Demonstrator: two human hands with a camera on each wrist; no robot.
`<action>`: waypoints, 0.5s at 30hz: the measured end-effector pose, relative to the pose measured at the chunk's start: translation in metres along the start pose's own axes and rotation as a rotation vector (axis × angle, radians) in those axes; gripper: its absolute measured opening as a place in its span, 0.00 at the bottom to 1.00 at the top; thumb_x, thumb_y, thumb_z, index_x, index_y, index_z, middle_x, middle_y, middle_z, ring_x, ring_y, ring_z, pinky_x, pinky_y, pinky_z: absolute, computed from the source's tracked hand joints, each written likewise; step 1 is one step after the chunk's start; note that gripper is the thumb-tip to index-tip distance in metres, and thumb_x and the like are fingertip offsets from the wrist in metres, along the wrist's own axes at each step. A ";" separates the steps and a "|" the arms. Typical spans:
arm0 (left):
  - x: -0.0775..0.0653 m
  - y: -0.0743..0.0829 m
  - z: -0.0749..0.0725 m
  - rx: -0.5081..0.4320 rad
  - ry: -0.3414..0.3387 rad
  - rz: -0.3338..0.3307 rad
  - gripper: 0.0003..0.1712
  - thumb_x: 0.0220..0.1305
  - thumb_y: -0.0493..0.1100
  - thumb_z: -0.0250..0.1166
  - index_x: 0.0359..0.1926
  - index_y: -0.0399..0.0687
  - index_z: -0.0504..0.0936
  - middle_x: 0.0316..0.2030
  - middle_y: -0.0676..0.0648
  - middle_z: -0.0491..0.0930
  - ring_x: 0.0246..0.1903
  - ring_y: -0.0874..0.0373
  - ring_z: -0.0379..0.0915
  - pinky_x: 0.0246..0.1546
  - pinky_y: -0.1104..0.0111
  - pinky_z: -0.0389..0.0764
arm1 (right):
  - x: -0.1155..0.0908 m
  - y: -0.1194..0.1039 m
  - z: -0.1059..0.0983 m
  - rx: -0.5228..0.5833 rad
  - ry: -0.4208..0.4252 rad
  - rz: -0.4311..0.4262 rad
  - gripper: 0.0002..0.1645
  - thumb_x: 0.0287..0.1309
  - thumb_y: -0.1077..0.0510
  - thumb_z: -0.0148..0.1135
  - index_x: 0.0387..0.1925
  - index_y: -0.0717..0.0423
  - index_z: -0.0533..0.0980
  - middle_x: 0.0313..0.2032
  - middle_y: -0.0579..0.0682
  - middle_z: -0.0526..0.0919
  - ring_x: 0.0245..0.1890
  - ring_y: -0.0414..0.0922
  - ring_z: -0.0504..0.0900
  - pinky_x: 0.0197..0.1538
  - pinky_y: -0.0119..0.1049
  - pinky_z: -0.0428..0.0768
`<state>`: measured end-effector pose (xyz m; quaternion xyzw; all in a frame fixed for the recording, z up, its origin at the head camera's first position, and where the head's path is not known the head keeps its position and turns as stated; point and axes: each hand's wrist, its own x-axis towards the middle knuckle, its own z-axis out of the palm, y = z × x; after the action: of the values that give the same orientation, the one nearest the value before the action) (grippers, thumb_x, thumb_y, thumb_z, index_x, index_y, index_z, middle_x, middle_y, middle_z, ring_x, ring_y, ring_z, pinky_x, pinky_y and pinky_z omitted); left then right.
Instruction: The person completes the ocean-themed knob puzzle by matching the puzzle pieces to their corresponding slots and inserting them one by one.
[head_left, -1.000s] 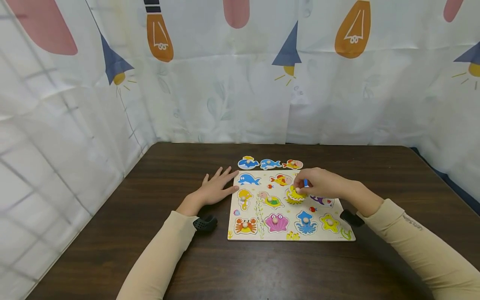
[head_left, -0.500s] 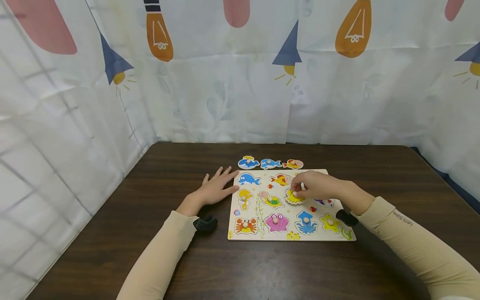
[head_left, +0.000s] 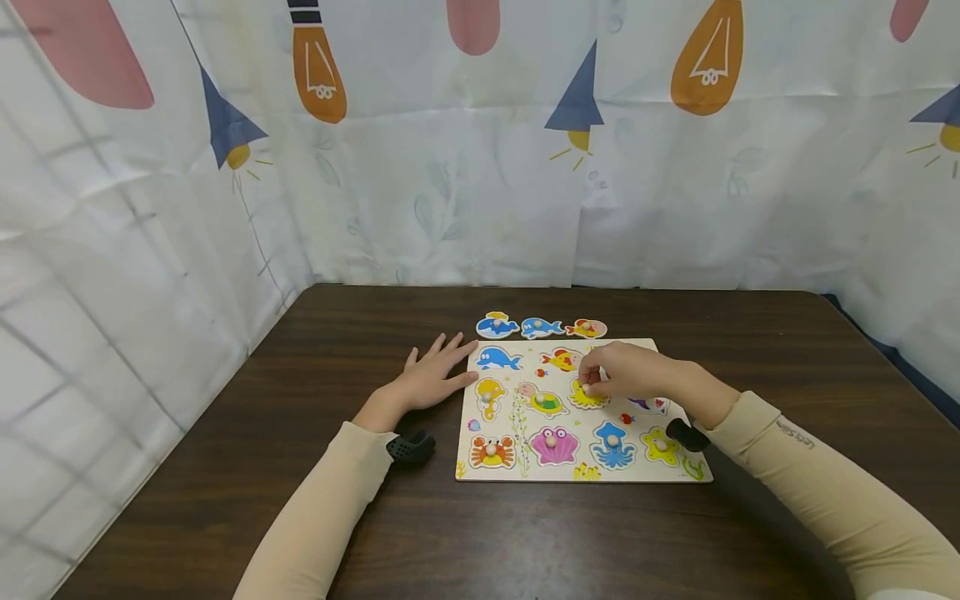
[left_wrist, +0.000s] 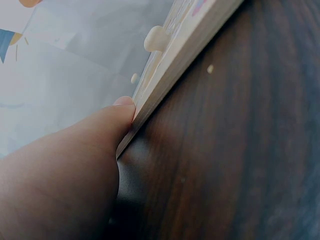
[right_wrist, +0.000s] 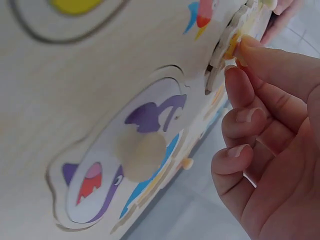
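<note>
A pale wooden puzzle board (head_left: 637, 476) lies on the dark table. My right hand (head_left: 633, 369) pinches the knob of a yellow puzzle piece with a scalloped edge (head_left: 587, 401) at the board's right middle; its upper part is hidden behind the fingers. In the right wrist view this yellow piece (right_wrist: 221, 55) stands slightly raised and tilted over its recess. Beside it sits a purple-and-white shark piece (right_wrist: 100, 187). My left hand (head_left: 427, 375) is spread beside the board's left side, and in the left wrist view its thumb (left_wrist: 122, 112) touches the board's edge.
Behind the board lie a blue whale piece with a yellow top (head_left: 496, 331), a light blue whale piece (head_left: 540, 330) and a red-and-yellow fish piece (head_left: 587, 330). Several knobbed pieces sit in the board, among them a crab (head_left: 491, 454) and an octopus (head_left: 612, 458). A printed curtain (head_left: 480, 200) hangs behind the table.
My right hand has moved slightly left and lowered the yellow piece onto its recess; it was held higher, overlapping that spot. The left hand has stayed in place.
</note>
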<state>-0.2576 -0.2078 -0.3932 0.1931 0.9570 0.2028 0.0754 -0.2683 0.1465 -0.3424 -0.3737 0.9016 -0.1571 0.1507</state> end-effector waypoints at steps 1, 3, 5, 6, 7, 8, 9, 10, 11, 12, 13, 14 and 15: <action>0.000 0.000 0.000 0.000 0.000 0.001 0.41 0.78 0.64 0.51 0.83 0.57 0.52 0.81 0.42 0.43 0.79 0.40 0.29 0.70 0.32 0.31 | 0.000 0.000 0.000 -0.003 -0.002 0.000 0.03 0.67 0.55 0.69 0.37 0.49 0.82 0.30 0.40 0.77 0.30 0.39 0.73 0.36 0.35 0.74; 0.000 0.000 0.000 0.001 0.001 0.002 0.41 0.78 0.64 0.51 0.83 0.57 0.52 0.81 0.42 0.43 0.79 0.40 0.29 0.70 0.32 0.31 | 0.000 0.001 0.000 -0.005 -0.005 0.011 0.03 0.67 0.55 0.69 0.37 0.48 0.82 0.30 0.40 0.77 0.30 0.39 0.73 0.36 0.35 0.74; 0.000 0.000 0.000 0.004 0.001 0.002 0.41 0.78 0.64 0.51 0.83 0.57 0.52 0.81 0.42 0.43 0.79 0.40 0.29 0.70 0.32 0.31 | 0.000 0.001 0.000 -0.004 -0.007 0.014 0.03 0.67 0.55 0.69 0.37 0.49 0.82 0.30 0.40 0.77 0.30 0.39 0.73 0.36 0.35 0.74; 0.000 0.000 0.000 0.006 0.002 0.003 0.41 0.78 0.64 0.52 0.83 0.57 0.52 0.81 0.42 0.43 0.79 0.40 0.29 0.70 0.32 0.31 | 0.000 0.001 0.000 -0.004 -0.007 0.015 0.03 0.67 0.55 0.69 0.37 0.49 0.82 0.30 0.40 0.77 0.30 0.39 0.73 0.36 0.35 0.74; 0.000 0.001 0.000 0.006 0.001 0.002 0.41 0.78 0.64 0.52 0.83 0.57 0.52 0.81 0.42 0.43 0.79 0.40 0.29 0.70 0.32 0.31 | 0.000 0.002 0.000 -0.002 -0.007 0.017 0.03 0.67 0.55 0.69 0.37 0.49 0.82 0.30 0.40 0.77 0.30 0.39 0.73 0.36 0.35 0.74; 0.000 0.001 0.000 0.007 0.001 0.001 0.41 0.78 0.64 0.52 0.83 0.58 0.52 0.81 0.42 0.43 0.79 0.40 0.29 0.70 0.32 0.31 | 0.000 0.002 0.000 0.000 -0.008 0.018 0.03 0.67 0.55 0.69 0.37 0.49 0.83 0.30 0.40 0.77 0.30 0.39 0.73 0.36 0.35 0.74; 0.000 0.001 -0.001 0.008 -0.001 0.000 0.41 0.78 0.64 0.52 0.83 0.58 0.52 0.81 0.43 0.43 0.79 0.41 0.29 0.70 0.32 0.31 | -0.001 0.002 -0.001 0.000 -0.007 0.016 0.03 0.66 0.55 0.69 0.38 0.50 0.83 0.30 0.40 0.77 0.30 0.39 0.73 0.36 0.35 0.74; 0.000 0.001 -0.001 0.008 -0.001 0.000 0.41 0.78 0.64 0.52 0.83 0.58 0.52 0.81 0.43 0.43 0.79 0.41 0.29 0.70 0.32 0.31 | -0.001 0.002 -0.001 0.000 -0.007 0.016 0.03 0.66 0.55 0.69 0.38 0.50 0.83 0.30 0.40 0.77 0.30 0.39 0.73 0.36 0.35 0.74; 0.000 0.001 -0.001 0.008 -0.001 0.001 0.41 0.78 0.64 0.52 0.83 0.58 0.52 0.81 0.43 0.43 0.79 0.41 0.29 0.70 0.32 0.31 | -0.001 0.002 0.000 -0.001 -0.007 0.016 0.03 0.66 0.55 0.69 0.38 0.50 0.83 0.31 0.40 0.77 0.30 0.39 0.73 0.36 0.35 0.74; 0.000 0.001 0.000 0.007 -0.001 0.000 0.41 0.78 0.64 0.52 0.83 0.58 0.52 0.81 0.43 0.43 0.79 0.41 0.29 0.70 0.32 0.31 | -0.001 0.002 0.000 -0.002 -0.007 0.016 0.03 0.66 0.55 0.70 0.38 0.50 0.83 0.31 0.40 0.77 0.30 0.39 0.73 0.36 0.35 0.74; 0.000 0.001 0.000 0.005 -0.001 0.000 0.41 0.78 0.64 0.52 0.83 0.58 0.52 0.81 0.42 0.43 0.79 0.41 0.29 0.70 0.32 0.31 | 0.000 0.002 0.000 -0.003 -0.007 0.017 0.03 0.66 0.55 0.70 0.38 0.50 0.83 0.31 0.40 0.77 0.30 0.39 0.73 0.36 0.35 0.74; 0.000 0.001 0.000 0.004 -0.001 -0.001 0.41 0.78 0.64 0.51 0.83 0.58 0.52 0.81 0.42 0.43 0.79 0.40 0.29 0.70 0.32 0.31 | 0.000 0.001 0.000 -0.005 -0.007 0.018 0.03 0.66 0.55 0.70 0.38 0.50 0.83 0.31 0.40 0.77 0.30 0.39 0.73 0.36 0.35 0.74; 0.000 0.001 0.000 0.003 -0.001 0.000 0.41 0.78 0.64 0.51 0.83 0.58 0.52 0.81 0.42 0.43 0.79 0.40 0.30 0.70 0.32 0.31 | 0.000 0.001 0.000 -0.007 -0.008 0.020 0.03 0.66 0.55 0.70 0.38 0.49 0.83 0.31 0.40 0.77 0.31 0.39 0.73 0.37 0.35 0.74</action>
<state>-0.2576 -0.2073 -0.3929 0.1932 0.9573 0.2013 0.0756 -0.2691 0.1476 -0.3429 -0.3659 0.9052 -0.1512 0.1546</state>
